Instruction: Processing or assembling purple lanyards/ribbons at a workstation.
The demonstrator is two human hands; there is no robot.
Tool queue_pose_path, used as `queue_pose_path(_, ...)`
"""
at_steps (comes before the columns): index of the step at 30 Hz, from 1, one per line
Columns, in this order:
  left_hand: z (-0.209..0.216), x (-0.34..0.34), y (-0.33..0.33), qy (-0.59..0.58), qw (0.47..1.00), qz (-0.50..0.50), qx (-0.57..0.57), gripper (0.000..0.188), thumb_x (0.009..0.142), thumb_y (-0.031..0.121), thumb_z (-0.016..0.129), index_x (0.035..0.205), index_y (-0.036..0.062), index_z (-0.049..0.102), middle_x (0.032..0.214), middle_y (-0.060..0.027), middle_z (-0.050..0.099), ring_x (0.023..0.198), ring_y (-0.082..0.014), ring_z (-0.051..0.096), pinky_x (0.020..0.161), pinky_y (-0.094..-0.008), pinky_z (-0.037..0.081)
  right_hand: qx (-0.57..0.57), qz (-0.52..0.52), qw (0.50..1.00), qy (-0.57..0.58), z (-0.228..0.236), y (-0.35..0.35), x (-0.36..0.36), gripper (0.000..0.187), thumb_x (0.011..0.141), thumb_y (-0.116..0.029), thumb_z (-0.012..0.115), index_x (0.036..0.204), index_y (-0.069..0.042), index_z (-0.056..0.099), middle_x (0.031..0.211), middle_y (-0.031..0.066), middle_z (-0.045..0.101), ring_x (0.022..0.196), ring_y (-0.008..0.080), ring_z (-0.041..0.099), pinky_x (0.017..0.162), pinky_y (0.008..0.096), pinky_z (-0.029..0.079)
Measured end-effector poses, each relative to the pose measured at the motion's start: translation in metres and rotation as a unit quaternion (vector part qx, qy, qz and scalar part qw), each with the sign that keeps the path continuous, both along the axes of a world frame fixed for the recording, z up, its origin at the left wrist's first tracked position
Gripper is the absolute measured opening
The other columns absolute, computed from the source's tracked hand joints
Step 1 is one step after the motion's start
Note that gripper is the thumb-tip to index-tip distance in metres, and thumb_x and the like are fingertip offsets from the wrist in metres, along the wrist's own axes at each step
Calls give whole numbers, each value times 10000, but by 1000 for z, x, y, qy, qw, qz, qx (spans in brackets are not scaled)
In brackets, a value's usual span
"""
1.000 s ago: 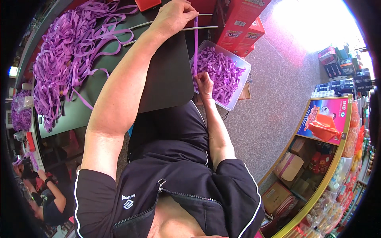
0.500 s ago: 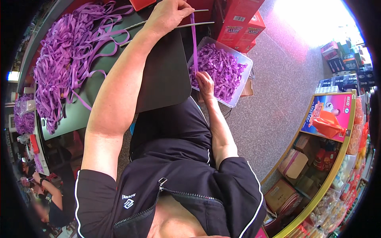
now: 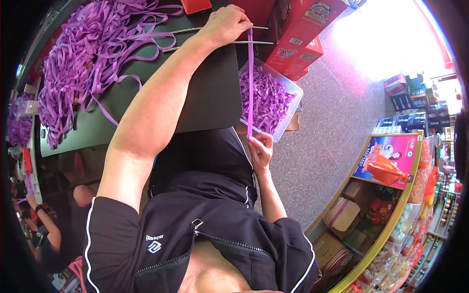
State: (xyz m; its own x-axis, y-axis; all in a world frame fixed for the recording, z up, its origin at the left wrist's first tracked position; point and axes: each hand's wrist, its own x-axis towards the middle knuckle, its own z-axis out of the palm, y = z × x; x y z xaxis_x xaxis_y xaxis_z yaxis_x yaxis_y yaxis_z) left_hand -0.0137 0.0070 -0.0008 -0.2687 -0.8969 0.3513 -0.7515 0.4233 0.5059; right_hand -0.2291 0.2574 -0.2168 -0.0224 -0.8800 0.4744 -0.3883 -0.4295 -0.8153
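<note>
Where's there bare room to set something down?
Two patches: the dark tabletop right of the left forearm, below the metal rods; and the speckled floor between the plastic tub and display case. Crowded: the tabletop's left, under the purple ribbon heap, and beside its right edge, where a taut ribbon runs between left hand and right hand.

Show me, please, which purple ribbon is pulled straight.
The purple ribbon held between the left hand and the right hand: it runs straight, while the heaped ribbons on the table and the loose ribbons in the plastic bin lie bent.
</note>
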Motion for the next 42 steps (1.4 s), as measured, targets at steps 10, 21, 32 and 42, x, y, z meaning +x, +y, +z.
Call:
queue_pose_path(10, -1, -6, -7, -69, 997, 39, 11, 296, 847, 333, 559, 894, 94, 727, 1243, -121, 582, 1138, -306, 540, 964, -409, 404, -181, 110, 975, 72, 151, 11, 7, 227, 563, -162, 832, 765, -129, 733, 863, 23, 485, 752, 188, 457, 642, 315, 369)
queue_pose_path(21, -9, -7, -8, -102, 993, 60, 5, 324, 878, 350, 529, 955, 99, 718, 1176, -90, 592, 1156, -300, 494, 985, -422, 362, -105, 114, 988, 10, 200, 14, -5, 221, 670, -235, 793, 749, -48, 707, 797, 35, 492, 704, 167, 453, 612, 293, 342)
queue_pose_path(32, -11, -10, -6, -94, 993, 68, 2, 313, 880, 336, 513, 931, 114, 728, 1184, -66, 589, 1180, -290, 474, 1006, -414, 343, 248, 211, 939, -107, 142, 18, 10, 145, 765, -126, 750, 811, -1, 691, 856, 13, 517, 799, 116, 498, 698, 243, 400)
queue_pose_path(42, -9, -5, -9, -71, 995, 64, 14, 331, 879, 343, 517, 944, 88, 719, 1201, -99, 583, 1182, -299, 478, 1006, -424, 340, 57, 41, 988, 139, 115, 31, 4, 168, 744, -23, 717, 910, -49, 705, 883, 77, 521, 801, 202, 528, 704, 308, 446)
